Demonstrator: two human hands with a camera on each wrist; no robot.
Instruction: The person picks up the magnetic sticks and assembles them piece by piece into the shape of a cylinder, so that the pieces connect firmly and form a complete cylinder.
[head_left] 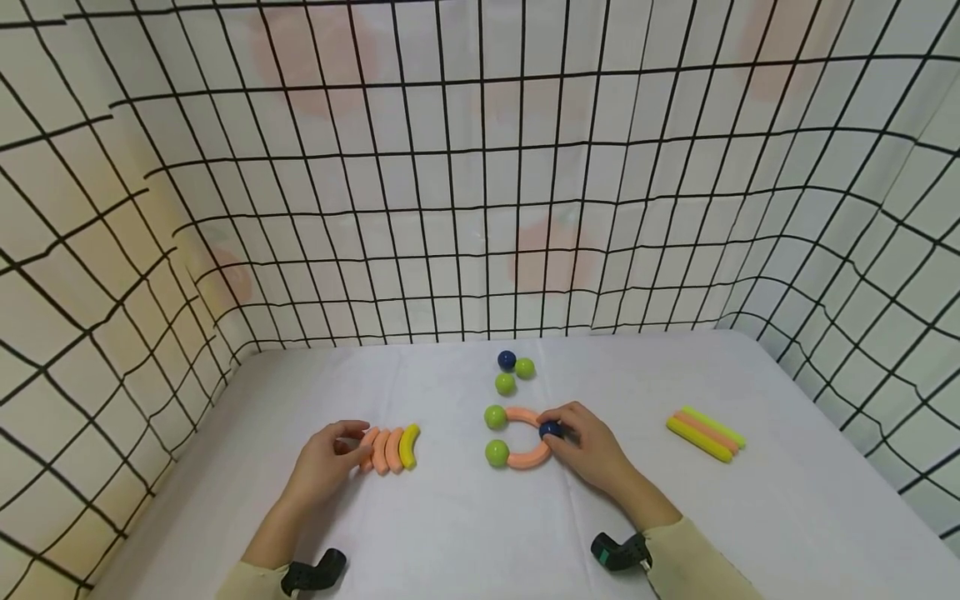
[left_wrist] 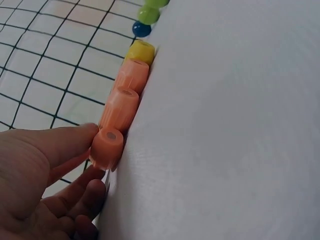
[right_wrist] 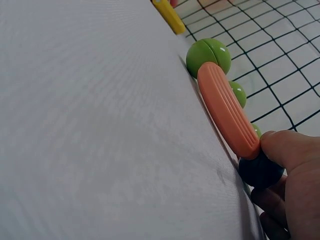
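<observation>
My right hand (head_left: 592, 450) pinches a dark blue ball (head_left: 551, 430) between thumb and fingers. Two curved orange magnetic rods (head_left: 529, 458) run from this ball to two green balls (head_left: 497, 453), making a U that opens to the left on the table. In the right wrist view one orange rod (right_wrist: 227, 110) meets the blue ball (right_wrist: 260, 171) near my thumb. My left hand (head_left: 324, 460) holds the leftmost curved orange rod (left_wrist: 107, 149) between thumb and fingers. That rod stands in a row with two more orange ones and a curved yellow rod (head_left: 408, 446).
Behind the U sit a dark blue ball (head_left: 507, 360) and two green balls (head_left: 506, 383). Straight yellow, orange and lime rods (head_left: 705, 433) lie side by side at the right. A black-grid cloth (head_left: 480, 183) encloses the back and sides of the white table (head_left: 465, 533).
</observation>
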